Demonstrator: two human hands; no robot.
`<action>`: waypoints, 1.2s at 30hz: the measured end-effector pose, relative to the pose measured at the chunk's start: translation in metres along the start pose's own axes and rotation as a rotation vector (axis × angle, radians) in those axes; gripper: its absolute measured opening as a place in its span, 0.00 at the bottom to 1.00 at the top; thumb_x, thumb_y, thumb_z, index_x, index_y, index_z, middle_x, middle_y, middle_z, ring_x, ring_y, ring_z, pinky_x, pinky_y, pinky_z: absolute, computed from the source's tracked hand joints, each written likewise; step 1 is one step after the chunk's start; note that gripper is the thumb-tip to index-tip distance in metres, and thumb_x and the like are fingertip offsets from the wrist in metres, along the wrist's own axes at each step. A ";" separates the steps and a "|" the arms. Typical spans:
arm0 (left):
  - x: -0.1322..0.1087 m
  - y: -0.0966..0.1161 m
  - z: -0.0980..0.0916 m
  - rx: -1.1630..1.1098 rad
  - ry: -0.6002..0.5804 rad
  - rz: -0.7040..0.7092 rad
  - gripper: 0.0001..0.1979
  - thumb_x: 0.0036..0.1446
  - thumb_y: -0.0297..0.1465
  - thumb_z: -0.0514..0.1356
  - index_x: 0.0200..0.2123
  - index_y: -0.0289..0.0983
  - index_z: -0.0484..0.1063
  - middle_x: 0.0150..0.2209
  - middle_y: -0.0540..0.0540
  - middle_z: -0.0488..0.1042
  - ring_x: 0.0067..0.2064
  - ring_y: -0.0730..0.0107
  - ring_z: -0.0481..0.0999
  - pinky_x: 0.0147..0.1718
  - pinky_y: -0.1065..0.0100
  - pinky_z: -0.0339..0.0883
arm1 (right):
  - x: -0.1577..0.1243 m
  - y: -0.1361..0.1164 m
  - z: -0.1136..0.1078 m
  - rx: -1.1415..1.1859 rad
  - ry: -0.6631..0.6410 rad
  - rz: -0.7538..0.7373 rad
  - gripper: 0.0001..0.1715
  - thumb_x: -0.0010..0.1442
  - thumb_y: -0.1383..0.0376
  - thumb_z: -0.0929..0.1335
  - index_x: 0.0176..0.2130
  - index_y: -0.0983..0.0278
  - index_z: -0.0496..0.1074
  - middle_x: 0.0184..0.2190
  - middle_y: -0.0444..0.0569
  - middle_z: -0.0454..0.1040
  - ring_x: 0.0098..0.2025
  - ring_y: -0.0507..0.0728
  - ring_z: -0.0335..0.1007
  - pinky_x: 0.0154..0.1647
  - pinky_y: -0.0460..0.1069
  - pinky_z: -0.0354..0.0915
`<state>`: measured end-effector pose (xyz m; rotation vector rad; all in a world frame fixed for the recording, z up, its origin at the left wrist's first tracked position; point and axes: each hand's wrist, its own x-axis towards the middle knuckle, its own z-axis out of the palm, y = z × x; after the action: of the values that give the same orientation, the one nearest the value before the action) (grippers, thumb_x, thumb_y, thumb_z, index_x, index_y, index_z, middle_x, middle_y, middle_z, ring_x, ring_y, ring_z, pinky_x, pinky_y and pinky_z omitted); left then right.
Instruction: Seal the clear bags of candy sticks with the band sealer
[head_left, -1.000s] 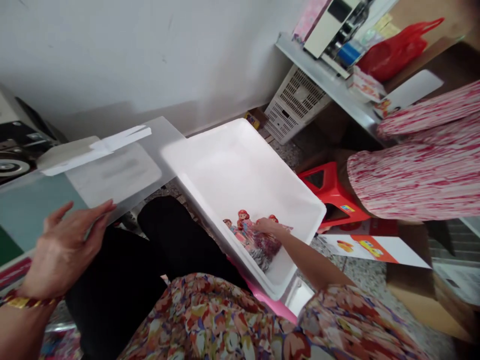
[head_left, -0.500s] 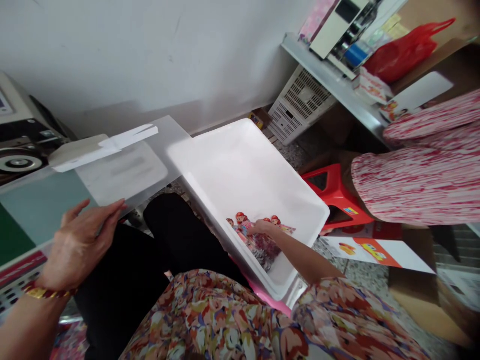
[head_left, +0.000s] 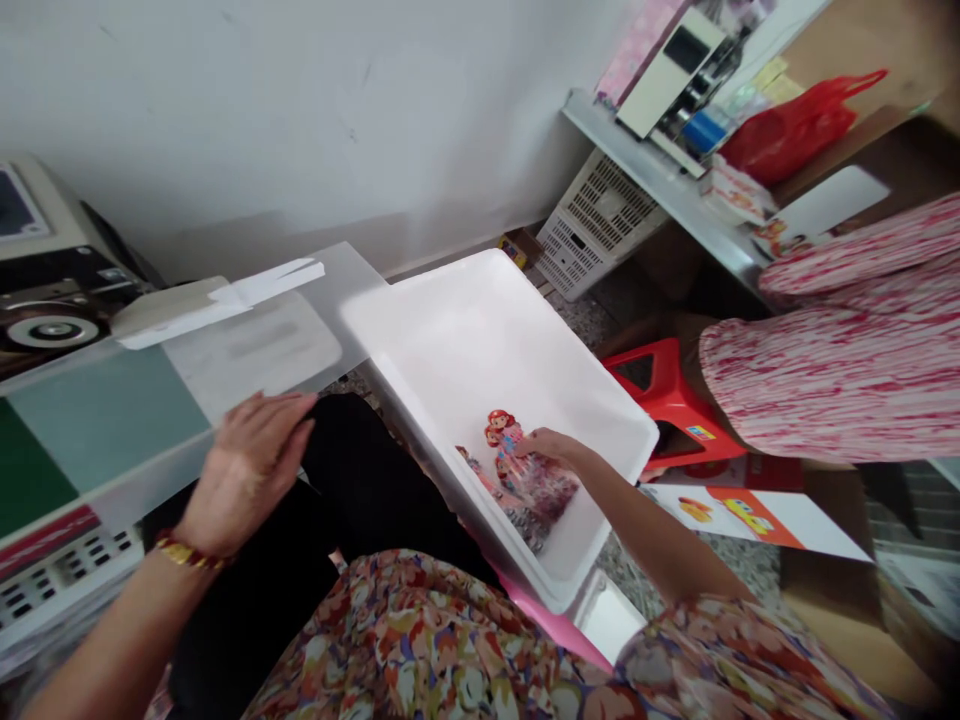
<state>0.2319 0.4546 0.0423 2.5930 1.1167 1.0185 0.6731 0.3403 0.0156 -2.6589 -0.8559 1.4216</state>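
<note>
Inside the white foam box (head_left: 465, 330), my right hand (head_left: 553, 447) is closed on a flat cartoon-doll packet (head_left: 507, 436); red-haired figures in pink and blue are printed on it. More doll packets (head_left: 480, 478) lie below it at the near end of the box, partly in shiny clear wrapping. How many are in the fingers is hidden. My left hand (head_left: 251, 475) hovers over my dark trousers, by the front edge of a translucent sheet (head_left: 352, 290). Its fingers are stretched out and nothing shows in them.
A machine with a round wheel (head_left: 52, 330) stands at the left. White paper strips (head_left: 247, 290) are on the sheet. To the right are a red stool (head_left: 675, 400), a person in pink-striped clothing (head_left: 847, 340), a printed card (head_left: 757, 515), stacked crates (head_left: 592, 220) and a metal table (head_left: 645, 155).
My left hand has moved right, away from the left part of the sheet. In the box, my right hand has shifted slightly right and raised doll packets out of the pile.
</note>
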 end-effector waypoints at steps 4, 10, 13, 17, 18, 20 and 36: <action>0.029 0.060 0.025 -0.018 -0.113 0.082 0.29 0.64 0.33 0.59 0.67 0.38 0.58 0.62 0.37 0.69 0.66 0.47 0.63 0.61 0.45 0.62 | -0.044 -0.064 -0.020 0.279 -0.254 -0.184 0.31 0.42 0.55 0.79 0.43 0.63 0.71 0.36 0.47 0.77 0.36 0.56 0.75 0.33 0.45 0.68; 0.056 0.083 0.035 -0.032 -0.105 0.139 0.26 0.63 0.29 0.58 0.65 0.39 0.62 0.61 0.39 0.70 0.65 0.50 0.63 0.67 0.42 0.48 | -0.111 -0.178 0.012 0.427 -0.630 -0.415 0.33 0.39 0.63 0.82 0.43 0.64 0.69 0.32 0.45 0.76 0.33 0.54 0.74 0.32 0.45 0.69; 0.049 0.053 0.017 -0.174 -0.093 0.109 0.22 0.65 0.25 0.53 0.60 0.39 0.67 0.51 0.40 0.78 0.53 0.57 0.75 0.62 0.47 0.59 | -0.115 -0.215 0.024 0.347 -0.886 -0.519 0.27 0.47 0.54 0.80 0.41 0.66 0.72 0.32 0.46 0.76 0.31 0.51 0.72 0.31 0.44 0.68; 0.037 0.017 -0.013 -0.421 -0.079 -0.284 0.14 0.64 0.38 0.58 0.47 0.38 0.76 0.41 0.42 0.80 0.42 0.60 0.78 0.47 0.59 0.71 | -0.095 -0.257 0.031 0.194 -1.038 -0.587 0.33 0.56 0.40 0.71 0.40 0.67 0.74 0.32 0.51 0.76 0.33 0.56 0.74 0.34 0.50 0.71; 0.037 0.010 -0.019 -0.515 -0.060 -0.432 0.15 0.63 0.42 0.59 0.43 0.38 0.77 0.38 0.43 0.80 0.39 0.60 0.77 0.43 0.62 0.72 | -0.091 -0.268 0.035 0.188 -0.942 -0.642 0.33 0.55 0.40 0.71 0.42 0.67 0.74 0.33 0.51 0.76 0.34 0.57 0.74 0.34 0.50 0.71; 0.038 -0.002 -0.027 -0.761 -0.031 -0.687 0.19 0.58 0.47 0.63 0.38 0.36 0.76 0.35 0.44 0.79 0.35 0.62 0.76 0.37 0.65 0.72 | -0.086 -0.290 0.046 0.220 -0.731 -0.841 0.32 0.53 0.46 0.75 0.48 0.64 0.74 0.42 0.52 0.76 0.40 0.57 0.74 0.37 0.49 0.71; 0.043 -0.083 -0.024 -0.377 0.200 -1.057 0.20 0.54 0.48 0.62 0.39 0.37 0.70 0.31 0.49 0.75 0.33 0.66 0.73 0.33 0.69 0.65 | -0.051 -0.405 0.149 0.439 -0.477 -1.048 0.24 0.38 0.53 0.75 0.31 0.63 0.68 0.26 0.41 0.72 0.28 0.52 0.65 0.29 0.46 0.60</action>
<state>0.1886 0.5404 0.0520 1.2851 1.7892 1.0321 0.3492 0.6247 0.0697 -1.1870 -1.4247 1.5996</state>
